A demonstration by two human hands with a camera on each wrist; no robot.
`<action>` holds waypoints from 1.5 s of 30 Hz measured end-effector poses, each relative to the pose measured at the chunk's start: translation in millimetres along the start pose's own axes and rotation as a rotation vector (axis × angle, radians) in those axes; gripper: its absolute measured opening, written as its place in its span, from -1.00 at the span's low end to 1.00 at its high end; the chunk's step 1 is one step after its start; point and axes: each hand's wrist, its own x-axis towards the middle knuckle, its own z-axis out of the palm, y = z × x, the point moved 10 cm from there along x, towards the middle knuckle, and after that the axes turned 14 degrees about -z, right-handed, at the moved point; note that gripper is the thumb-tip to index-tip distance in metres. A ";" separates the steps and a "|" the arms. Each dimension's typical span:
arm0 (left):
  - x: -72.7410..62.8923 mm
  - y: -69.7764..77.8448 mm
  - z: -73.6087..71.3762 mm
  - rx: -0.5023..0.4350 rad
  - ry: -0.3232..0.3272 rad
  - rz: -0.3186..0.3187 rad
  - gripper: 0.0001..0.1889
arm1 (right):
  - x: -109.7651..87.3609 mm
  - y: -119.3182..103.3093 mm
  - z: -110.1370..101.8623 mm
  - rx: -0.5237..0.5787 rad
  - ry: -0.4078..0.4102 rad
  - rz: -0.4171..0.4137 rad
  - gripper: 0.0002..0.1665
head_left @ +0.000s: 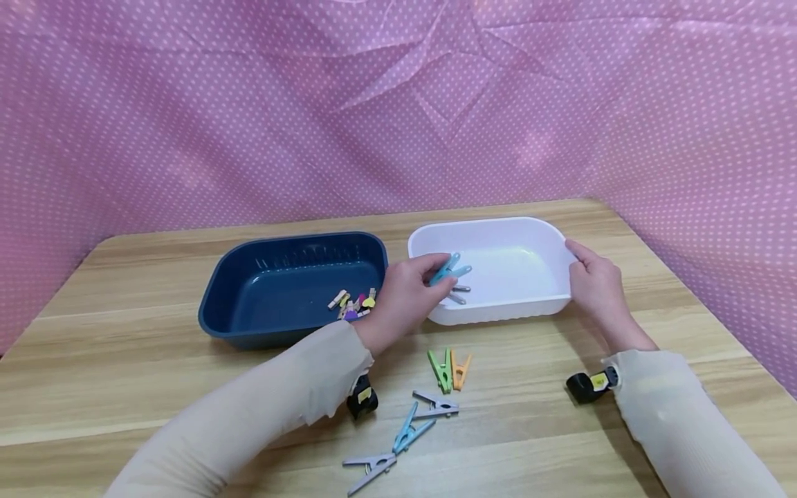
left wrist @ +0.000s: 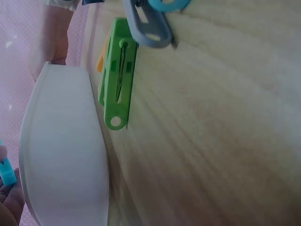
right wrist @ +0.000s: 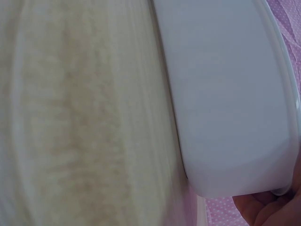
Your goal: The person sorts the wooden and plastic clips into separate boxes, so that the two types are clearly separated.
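My left hand (head_left: 403, 294) pinches a light blue clothespin (head_left: 451, 270) over the left end of a white plastic basin (head_left: 498, 309). Just below that clothespin, a grey clothespin (head_left: 459, 299) shows inside the basin, partly hidden by the fingers. At the basin's right end my right hand (head_left: 594, 285) grips the rim, thumb on top; in the right wrist view its curled fingers (right wrist: 263, 207) reach under the rim. On the table in front lie a green clothespin (head_left: 441, 372), an orange one (head_left: 460, 371), two grey ones (head_left: 436, 404) and another light blue one (head_left: 411, 432).
A dark blue basin (head_left: 249, 337) stands left of the white one, with several small wooden clips (head_left: 351, 304) bearing coloured shapes in its right front corner, partly behind my left hand. The wooden table (head_left: 124, 387) ends at a pink dotted cloth (head_left: 398, 138) behind and to the sides.
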 end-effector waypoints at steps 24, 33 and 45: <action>-16.6 19.0 -34.5 -0.147 0.035 0.105 -0.52 | -0.6 3.6 1.6 -0.009 -0.008 0.019 -0.41; -28.6 26.2 -68.3 -0.176 0.071 0.103 -0.55 | 0.1 2.8 1.2 0.001 -0.002 0.012 -0.41; -50.4 12.7 -76.4 -0.144 0.045 0.086 -0.57 | 0.3 4.1 2.6 0.013 -0.010 0.025 -0.41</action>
